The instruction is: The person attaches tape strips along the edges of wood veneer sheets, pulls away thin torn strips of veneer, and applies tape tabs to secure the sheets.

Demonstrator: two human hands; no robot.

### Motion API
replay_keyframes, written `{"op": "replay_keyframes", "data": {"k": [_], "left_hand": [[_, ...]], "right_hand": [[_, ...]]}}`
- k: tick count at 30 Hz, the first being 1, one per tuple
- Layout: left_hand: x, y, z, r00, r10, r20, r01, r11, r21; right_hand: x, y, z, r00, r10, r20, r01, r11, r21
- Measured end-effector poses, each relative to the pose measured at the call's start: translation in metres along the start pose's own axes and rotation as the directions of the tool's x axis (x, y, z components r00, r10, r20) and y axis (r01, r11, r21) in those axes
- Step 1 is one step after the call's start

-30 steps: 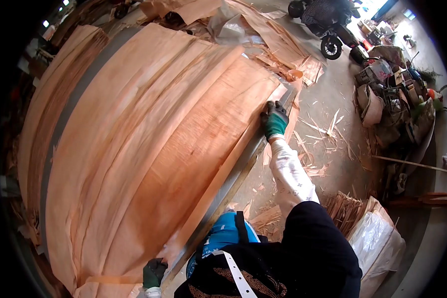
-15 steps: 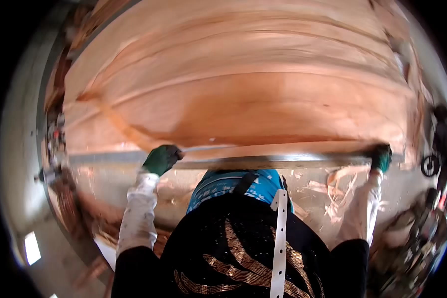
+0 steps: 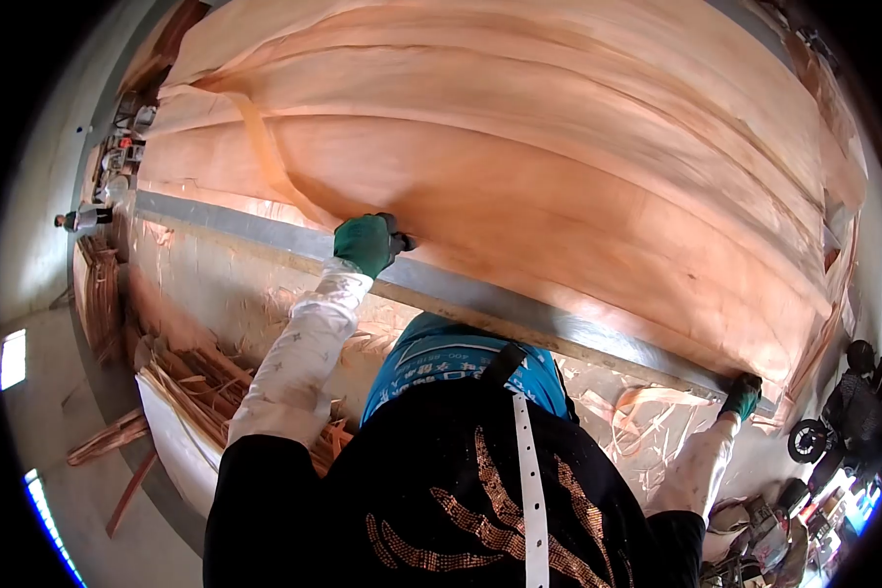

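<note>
Thin, orange-tan wood veneer sheets (image 3: 559, 211) lie in rippled layers over a wide table. In its green glove with dark fingertips, my left hand (image 3: 370, 243) is closed on the near edge of the top veneer sheet. A narrow veneer strip (image 3: 265, 147) runs down to that hand from the upper left. My right hand (image 3: 743, 395), gloved alike, is curled over the sheet's near right corner, by the table edge; its fingertips are partly hidden. Between the hands runs the table's grey metal edge (image 3: 549, 318), just in front of my body.
Veneer scraps (image 3: 627, 416) litter the floor below the table edge. Stacked veneer offcuts (image 3: 196, 392) stand at lower left. A person (image 3: 83, 218) is far off at left. A motorbike (image 3: 843, 412) and a pile of mixed items (image 3: 774, 529) are at right.
The view has turned, so the table edge now slopes down to the right. My left hand has shifted up and right in view, my right hand lower. The veneer edge lies flatter.
</note>
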State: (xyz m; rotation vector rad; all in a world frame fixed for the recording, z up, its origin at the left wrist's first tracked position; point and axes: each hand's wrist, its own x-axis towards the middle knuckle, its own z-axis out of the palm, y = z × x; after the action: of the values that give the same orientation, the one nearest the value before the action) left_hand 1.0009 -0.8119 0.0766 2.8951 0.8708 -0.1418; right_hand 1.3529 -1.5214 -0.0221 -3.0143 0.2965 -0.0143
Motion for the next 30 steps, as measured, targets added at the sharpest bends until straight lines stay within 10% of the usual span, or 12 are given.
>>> {"op": "replay_keyframes", "data": {"k": [7, 10, 12, 14, 15, 20, 23, 25, 26, 28, 29, 30], "left_hand": [[0.017, 0.002, 0.029, 0.998, -0.007, 0.065, 0.001, 0.995, 0.096], [0.024, -0.014, 0.056, 0.998, -0.021, 0.060, 0.013, 0.991, 0.132], [0.024, -0.003, 0.040, 0.987, -0.082, 0.136, 0.064, 0.989, 0.131], [0.022, 0.008, 0.020, 0.976, -0.124, 0.181, 0.102, 0.987, 0.124], [0.024, 0.006, 0.022, 0.969, -0.126, 0.212, 0.105, 0.989, 0.109], [0.034, -0.008, -0.023, 0.851, 0.114, 0.512, -0.101, 0.993, -0.054], [0.040, -0.074, -0.070, 0.806, 0.501, 0.315, -0.299, 0.804, -0.514], [0.057, -0.160, -0.108, 0.840, 0.527, 0.126, -0.223, 0.548, -0.806], [0.083, -0.226, -0.089, 0.835, 0.508, -0.213, -0.519, 0.596, -0.613], [0.137, -0.338, -0.074, 0.886, 0.287, -0.365, -0.222, 0.952, 0.209], [0.138, -0.349, -0.101, 0.901, 0.261, -0.347, -0.172, 0.948, 0.268], [0.139, -0.360, -0.130, 0.915, 0.234, -0.329, -0.123, 0.938, 0.325]], "right_hand": [[0.028, 0.051, 0.023, 0.985, -0.119, 0.127, 0.091, 0.974, 0.210], [-0.020, -0.042, -0.053, 0.988, 0.041, -0.150, -0.085, 0.952, -0.294], [-0.036, -0.095, -0.081, 0.936, -0.208, -0.285, 0.183, 0.977, -0.111], [-0.075, -0.169, -0.068, 0.900, -0.436, -0.018, 0.332, 0.657, 0.677], [-0.096, -0.197, -0.043, 0.829, -0.540, 0.145, 0.040, 0.316, 0.948], [-0.276, -0.406, -0.053, 0.256, -0.949, 0.184, 0.608, 0.306, 0.733], [-0.274, -0.417, 0.016, -0.017, -1.000, -0.007, 0.998, -0.018, 0.063], [-0.274, -0.425, 0.016, 0.050, -0.996, 0.069, 0.988, 0.059, 0.143], [-0.277, -0.427, 0.014, 0.074, -0.996, 0.041, 0.991, 0.078, 0.108], [-0.273, -0.420, 0.028, 0.249, -0.942, 0.226, 0.955, 0.278, 0.103], [-0.267, -0.421, 0.029, 0.129, -0.981, 0.148, 0.980, 0.149, 0.130], [-0.279, -0.427, 0.026, 0.596, -0.739, 0.314, 0.510, 0.650, 0.563]]}}
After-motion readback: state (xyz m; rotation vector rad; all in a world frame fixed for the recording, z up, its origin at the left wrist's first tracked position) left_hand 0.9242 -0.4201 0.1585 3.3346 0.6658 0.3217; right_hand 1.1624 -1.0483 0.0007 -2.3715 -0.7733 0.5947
